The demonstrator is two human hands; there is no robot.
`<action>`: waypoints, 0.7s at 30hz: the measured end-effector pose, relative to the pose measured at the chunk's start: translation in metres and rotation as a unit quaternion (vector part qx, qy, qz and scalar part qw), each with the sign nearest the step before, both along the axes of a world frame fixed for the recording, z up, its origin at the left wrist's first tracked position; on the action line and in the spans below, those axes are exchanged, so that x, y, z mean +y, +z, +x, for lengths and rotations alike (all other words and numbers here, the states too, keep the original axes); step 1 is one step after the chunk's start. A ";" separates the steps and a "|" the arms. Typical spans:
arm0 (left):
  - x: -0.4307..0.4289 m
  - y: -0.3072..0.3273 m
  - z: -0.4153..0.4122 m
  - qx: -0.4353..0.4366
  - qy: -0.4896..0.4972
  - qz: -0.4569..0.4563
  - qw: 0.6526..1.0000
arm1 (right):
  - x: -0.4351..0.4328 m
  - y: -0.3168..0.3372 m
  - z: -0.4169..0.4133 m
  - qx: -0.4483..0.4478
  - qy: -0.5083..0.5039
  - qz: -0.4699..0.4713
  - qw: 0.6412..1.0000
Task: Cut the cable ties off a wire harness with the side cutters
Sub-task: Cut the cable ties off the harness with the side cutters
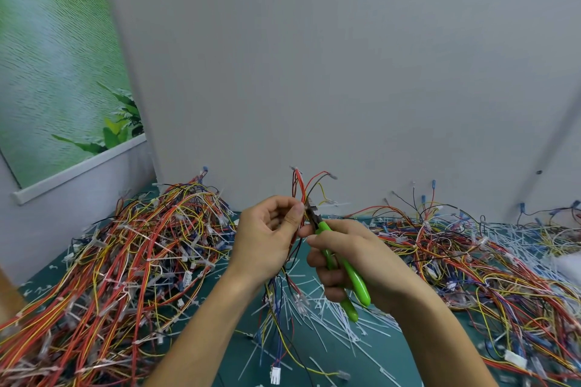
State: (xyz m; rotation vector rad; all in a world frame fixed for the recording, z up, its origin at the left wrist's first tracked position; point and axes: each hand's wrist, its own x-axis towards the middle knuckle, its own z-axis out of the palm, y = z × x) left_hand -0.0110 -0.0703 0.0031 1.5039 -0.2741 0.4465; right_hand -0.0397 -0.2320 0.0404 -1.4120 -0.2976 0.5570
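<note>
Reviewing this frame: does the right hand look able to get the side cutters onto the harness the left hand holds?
Probably yes. The right hand grips the side cutters with their tip at the harness, just beside the thumb of the left hand, and nothing lies between them.

Harness held upright, cutters at the wires.
wire harness (306,192): red, yellow, black and blue wires, pinched mid-air by left hand (267,239), ends fanning above, white plug hanging low. side cutters (341,264): green handles, dark head, gripped by right hand (355,261), tip against the wires beside the left thumb. Loose white cable ties (330,314) strewn underneath.
</note>
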 end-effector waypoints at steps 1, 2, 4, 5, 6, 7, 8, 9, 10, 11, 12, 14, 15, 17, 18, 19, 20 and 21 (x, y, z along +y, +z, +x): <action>0.000 0.000 0.000 -0.002 -0.003 0.000 1.000 | 0.000 0.001 0.000 0.005 0.005 0.005 1.000; 0.000 0.000 -0.001 -0.005 -0.004 0.002 1.000 | -0.001 0.002 0.000 0.005 0.011 0.007 1.000; 0.000 0.000 -0.001 -0.008 -0.005 0.006 1.000 | -0.002 0.001 0.001 -0.002 0.017 0.006 1.000; 0.000 0.000 0.000 -0.008 -0.004 0.007 1.000 | -0.002 0.001 0.001 -0.007 0.019 0.005 1.000; 0.000 -0.001 0.000 -0.008 -0.004 0.005 1.000 | -0.002 0.000 0.001 -0.011 0.022 0.004 1.000; 0.000 -0.001 0.000 -0.008 -0.006 0.001 1.000 | -0.002 -0.001 0.002 -0.014 0.023 0.003 1.000; 0.000 -0.001 0.000 -0.007 -0.007 -0.002 1.000 | -0.002 -0.001 0.002 -0.017 0.023 0.002 1.000; 0.000 -0.001 -0.001 -0.007 -0.008 -0.002 1.000 | -0.002 -0.002 0.002 -0.020 0.023 0.001 1.000; 0.000 -0.001 0.000 -0.006 -0.008 0.000 1.000 | -0.002 -0.003 0.003 -0.022 0.021 -0.001 1.000; 0.000 0.000 0.000 -0.005 -0.007 0.002 1.000 | -0.001 -0.004 0.003 -0.022 0.018 -0.002 1.000; 0.000 0.000 0.000 -0.003 -0.007 0.002 1.000 | -0.001 -0.005 0.004 -0.022 0.015 -0.002 1.000; -0.001 0.000 0.001 -0.002 -0.008 -0.004 1.000 | -0.001 -0.006 0.004 -0.022 0.012 0.001 1.000; 0.000 -0.001 0.001 -0.004 -0.008 -0.005 1.000 | -0.001 -0.006 0.004 -0.023 0.010 0.001 1.000; 0.000 -0.002 0.001 -0.005 -0.007 -0.004 1.000 | -0.001 -0.005 0.003 -0.021 0.003 -0.003 1.000; 0.000 -0.002 0.001 -0.004 -0.008 -0.003 1.000 | -0.001 -0.004 0.002 -0.019 0.001 -0.006 1.000; 0.000 -0.001 0.001 -0.004 -0.009 -0.003 1.000 | -0.001 -0.004 0.002 -0.016 -0.001 -0.008 1.000; 0.000 -0.001 0.000 -0.003 -0.009 -0.003 1.000 | 0.000 -0.003 0.001 -0.014 -0.003 -0.009 1.000; 0.000 -0.001 0.000 -0.003 -0.010 -0.003 1.000 | 0.000 -0.003 0.000 -0.010 -0.005 -0.008 1.000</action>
